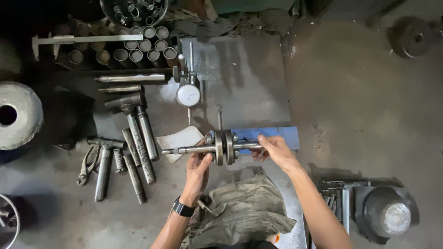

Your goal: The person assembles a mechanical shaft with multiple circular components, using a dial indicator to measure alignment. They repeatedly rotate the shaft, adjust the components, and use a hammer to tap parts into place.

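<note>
Two hands hold one crankshaft assembly [217,147] just above the steel plate [249,78] that serves as the surface, near its front edge. The left hand [199,167] cups the part from below at the twin round webs, fingers curled around them; the right hand [273,150] pinches the right-hand shaft end between thumb and fingertips. Both hands are closed on the part, neither spread wide.

The crankshaft's long axis lies level and runs from the left edge of the surface toward the right edge, its longer, slimmer end pointing left and its shorter end pointing right into the right hand. The two webs stand on edge, side by side, at about mid-length.

As for progress, the part looks assembled and is lifted off the surface, not resting on the blue stand [277,134] just behind it. A dial gauge [188,95] on its post stands farther back on the plate, its tip well apart from the shaft, so no reading seems to be under way; whether any check is already done I cannot tell from this view.

Near the left edge lie steel sleeves and drifts [138,147], a pair of pliers [86,167] and a caliper [83,40]. A grey rag [240,214] lies at the front edge, beneath the forearms.
</note>
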